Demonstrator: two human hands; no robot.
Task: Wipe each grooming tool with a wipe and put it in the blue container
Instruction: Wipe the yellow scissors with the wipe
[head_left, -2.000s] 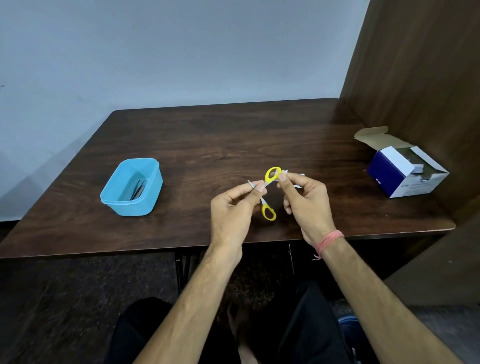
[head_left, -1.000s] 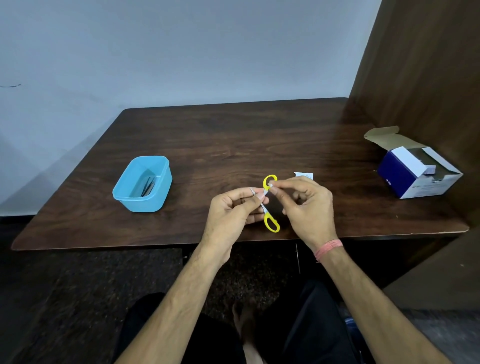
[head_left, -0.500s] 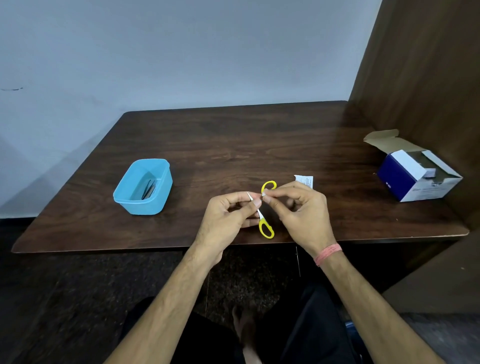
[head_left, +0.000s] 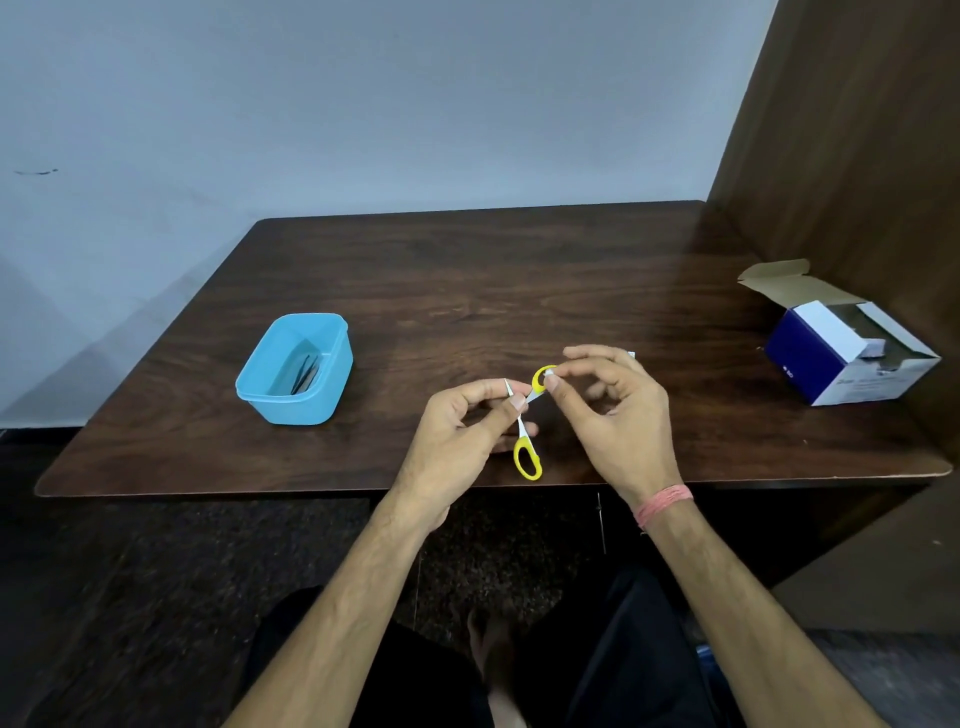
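Small scissors with yellow handles (head_left: 527, 457) hang spread open above the near edge of the table. My left hand (head_left: 462, 441) pinches them near the pivot, between thumb and forefinger. My right hand (head_left: 613, 415) pinches a small white wipe (head_left: 548, 373) against the upper yellow handle loop. The blue container (head_left: 332, 395) stands on the table to the left, with several dark thin tools lying inside it.
The dark wooden table (head_left: 493, 280) has an open blue-and-white cardboard box (head_left: 836, 358) at its right side, next to a wooden wall panel (head_left: 857, 130). A small white packet (head_left: 631, 356) peeks out behind my right hand. My knees are below the table edge.
My right hand's pinch with the wipe has slid from near the pivot up to the upper handle loop. The left hand's pinch on the scissors is unchanged.
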